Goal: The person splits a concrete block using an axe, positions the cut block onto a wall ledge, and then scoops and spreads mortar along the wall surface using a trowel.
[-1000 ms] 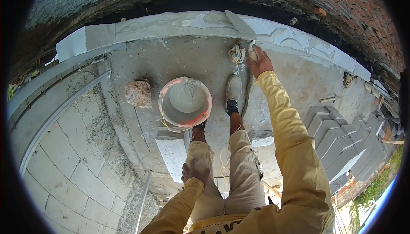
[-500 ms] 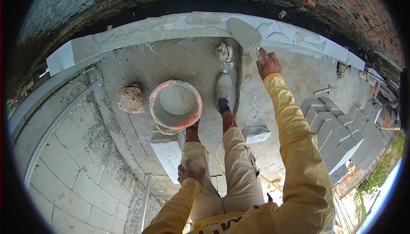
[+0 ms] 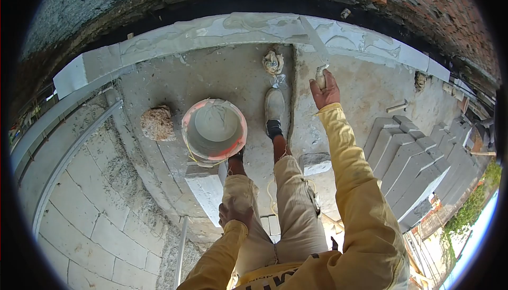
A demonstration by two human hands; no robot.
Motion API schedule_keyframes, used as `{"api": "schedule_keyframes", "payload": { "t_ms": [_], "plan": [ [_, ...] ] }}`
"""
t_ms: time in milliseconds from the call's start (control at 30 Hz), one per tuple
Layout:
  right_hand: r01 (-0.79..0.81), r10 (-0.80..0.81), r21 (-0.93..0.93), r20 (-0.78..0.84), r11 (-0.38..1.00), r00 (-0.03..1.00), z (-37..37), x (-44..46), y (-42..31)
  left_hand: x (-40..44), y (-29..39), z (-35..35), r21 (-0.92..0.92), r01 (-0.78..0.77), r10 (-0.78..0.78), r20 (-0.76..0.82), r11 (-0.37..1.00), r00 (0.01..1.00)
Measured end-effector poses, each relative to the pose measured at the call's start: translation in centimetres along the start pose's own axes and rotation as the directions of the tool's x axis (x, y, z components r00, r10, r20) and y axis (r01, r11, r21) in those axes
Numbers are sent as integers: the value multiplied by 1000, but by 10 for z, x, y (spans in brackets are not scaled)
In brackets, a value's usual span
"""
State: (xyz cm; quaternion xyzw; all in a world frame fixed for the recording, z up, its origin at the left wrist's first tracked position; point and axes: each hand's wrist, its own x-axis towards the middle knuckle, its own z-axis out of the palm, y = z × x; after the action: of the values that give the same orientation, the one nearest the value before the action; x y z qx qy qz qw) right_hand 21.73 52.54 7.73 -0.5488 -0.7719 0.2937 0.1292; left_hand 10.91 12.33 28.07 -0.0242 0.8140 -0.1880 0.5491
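Observation:
My right hand (image 3: 325,90) is closed around the handle of a trowel (image 3: 314,38). The trowel's blade stands edge-on over the top of a low wall of pale blocks (image 3: 211,29), which has grey mortar smeared along it. On my left knee rests my left hand (image 3: 236,214), its fingers spread over the trouser leg and holding nothing. Close ahead of that knee is a reddish bucket (image 3: 241,144) with wet grey mortar (image 3: 216,122) inside.
A rough stone lump (image 3: 157,123) lies left of the bucket. A crumpled bag (image 3: 273,63) sits by the wall, ahead of my shoe (image 3: 274,104). Grey blocks (image 3: 402,155) are stacked at right, near a hammer (image 3: 397,106). A pale block (image 3: 205,192) stands below the bucket.
The trowel has turned from flat on the wall top to edge-on. My right hand has rolled over and drawn slightly back. My left hand has stayed on the knee.

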Motion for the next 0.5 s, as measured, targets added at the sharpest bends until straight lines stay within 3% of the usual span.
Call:
{"api": "schedule_keyframes", "payload": {
  "t_ms": [67, 200, 300, 400, 500],
  "plan": [
    [2, -2, 39, 6, 999, 1000, -10, -1, -8, -2, 3, -4, 3, 20, -20, 30, 1000, 999],
    [-80, 136, -273, 191, 959, 972, -24, 25, -7, -2, -2, 0, -22, 5, -5, 20, 1000, 1000],
    [-114, 212, -374, 231, 920, 950, -26, 37, -7, 0, -1, -1, -26, 9, -8, 19, 1000, 1000],
    [12, 145, -501, 274, 865, 951, -23, 42, 7, -2, -5, 4, -34, 0, 0, 6, 999, 1000],
    [-67, 203, -512, 215, 856, 955, 0, 46, 29, -1, 0, 0, -33, -10, 10, 4, 999, 1000]
  ]
}}
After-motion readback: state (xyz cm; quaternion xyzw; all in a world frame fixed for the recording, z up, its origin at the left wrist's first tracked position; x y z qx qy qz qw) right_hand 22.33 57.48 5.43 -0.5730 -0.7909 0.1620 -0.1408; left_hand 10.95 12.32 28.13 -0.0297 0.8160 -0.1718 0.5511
